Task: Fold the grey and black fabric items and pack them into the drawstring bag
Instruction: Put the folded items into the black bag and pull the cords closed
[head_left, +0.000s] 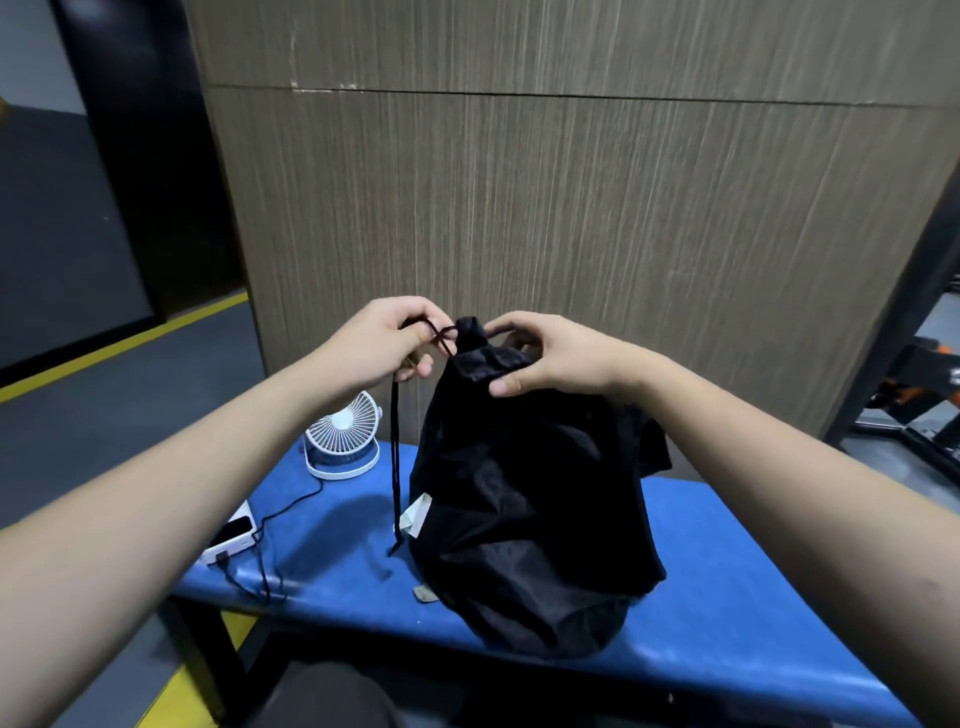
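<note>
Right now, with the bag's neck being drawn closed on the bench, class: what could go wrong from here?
1. The left hand pulls the drawstring sideways while the right hand pinches the bag only at its neck; a hard tug could tip the bag.
2. The cord's loose end hangs beside the fan and its cable, so it might snag them.
</note>
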